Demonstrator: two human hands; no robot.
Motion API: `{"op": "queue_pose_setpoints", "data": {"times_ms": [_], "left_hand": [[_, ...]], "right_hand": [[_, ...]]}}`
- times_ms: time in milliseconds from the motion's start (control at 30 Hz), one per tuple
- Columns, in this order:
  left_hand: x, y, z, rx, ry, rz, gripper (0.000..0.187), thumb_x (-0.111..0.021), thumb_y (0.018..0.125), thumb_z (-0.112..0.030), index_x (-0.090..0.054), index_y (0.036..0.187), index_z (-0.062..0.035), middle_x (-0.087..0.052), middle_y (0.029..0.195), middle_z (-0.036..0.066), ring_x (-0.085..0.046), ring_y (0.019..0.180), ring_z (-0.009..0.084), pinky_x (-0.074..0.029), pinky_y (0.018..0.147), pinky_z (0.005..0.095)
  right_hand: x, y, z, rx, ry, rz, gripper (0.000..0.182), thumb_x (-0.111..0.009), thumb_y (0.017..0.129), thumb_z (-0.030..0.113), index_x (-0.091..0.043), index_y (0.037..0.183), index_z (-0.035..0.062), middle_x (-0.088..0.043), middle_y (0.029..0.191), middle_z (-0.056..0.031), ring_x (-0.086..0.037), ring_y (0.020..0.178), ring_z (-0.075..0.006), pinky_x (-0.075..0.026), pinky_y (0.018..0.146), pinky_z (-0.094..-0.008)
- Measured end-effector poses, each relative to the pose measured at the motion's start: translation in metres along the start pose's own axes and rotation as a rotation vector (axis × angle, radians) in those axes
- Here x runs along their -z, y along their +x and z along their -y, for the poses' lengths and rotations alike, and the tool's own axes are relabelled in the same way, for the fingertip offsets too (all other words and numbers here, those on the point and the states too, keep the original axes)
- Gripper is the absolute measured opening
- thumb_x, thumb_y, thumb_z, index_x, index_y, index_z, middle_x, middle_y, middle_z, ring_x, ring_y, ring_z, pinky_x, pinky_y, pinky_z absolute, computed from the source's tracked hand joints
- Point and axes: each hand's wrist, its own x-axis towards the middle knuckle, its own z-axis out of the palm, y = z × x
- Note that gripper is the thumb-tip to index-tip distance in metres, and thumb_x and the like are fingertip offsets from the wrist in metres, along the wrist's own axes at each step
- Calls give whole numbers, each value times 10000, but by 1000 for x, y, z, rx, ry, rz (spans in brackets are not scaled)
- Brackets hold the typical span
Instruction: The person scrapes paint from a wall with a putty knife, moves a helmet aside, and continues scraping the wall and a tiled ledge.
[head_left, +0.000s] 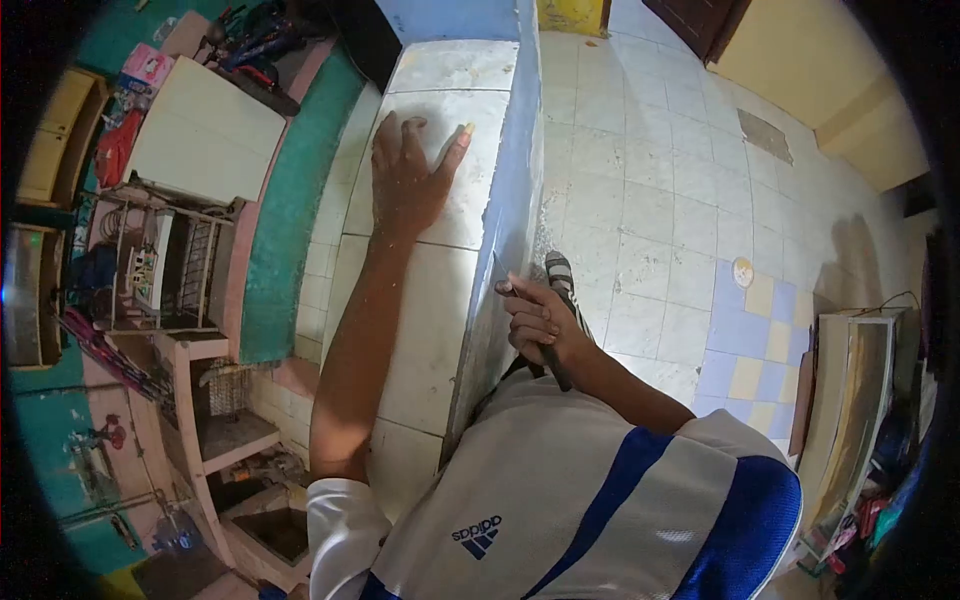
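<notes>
My left hand rests with spread, bent fingers on the white tiled ledge. It holds nothing. Closer to my body, my right hand is wrapped round a slim, knife-like tool with a dark handle; its thin tip points at the blue painted edge of the ledge. The paint along that edge looks chipped and uneven. Most of the tool's grip is hidden by my fingers.
On the right, a white tiled floor lies lower than the ledge, with a glass-fronted cabinet beyond it. At left stand a white cabinet top, a wire rack and shelving. My sandalled foot shows beside the wall.
</notes>
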Motion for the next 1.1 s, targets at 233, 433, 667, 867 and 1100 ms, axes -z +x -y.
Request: {"op": "queue_pose_setpoints", "data": {"times_ms": [233,433,667,867,1100], "left_hand": [[-2,2,-1,70,-26,13,751,-608,902,-585,-509,1291,50,-399,1390,309,-384,1301,471,-326,1094,554],[-17,0,18,-127,66,-54,736,-620,898,-572,-513,1270,54,-432,1345,306,-422,1265,464,-358,1064,552],[-4,5,7,-125,89,-106,714,-642,891,-550,-529,1251,56,-464,1301,306,-455,1220,470,-392,1030,554],[-7,1,3,5,24,-41,710,-642,889,-560,-529,1262,33,-449,1340,300,-433,1263,459,-356,1065,557],[1,2,-2,46,-13,-3,659,-645,903,-518,-544,1258,28,-470,1351,270,-419,1296,435,-340,1086,525]], "right_hand": [[-23,27,5,308,-285,-307,279,-469,1060,314,-534,909,89,-381,499,34,-305,300,-87,-261,278,-217],[-98,15,34,358,-595,84,353,-432,1065,360,-499,814,121,-314,459,64,-238,290,-79,-225,283,-239],[-27,-2,9,156,-641,-381,267,-440,1068,265,-522,887,88,-328,488,60,-261,307,-66,-259,282,-214],[-21,1,7,-15,85,-58,241,-441,1071,215,-486,987,-6,-374,534,19,-309,328,-71,-281,284,-212],[-21,2,-1,-52,186,-69,262,-406,1083,225,-467,929,21,-355,523,12,-294,320,-92,-285,295,-215]]}}
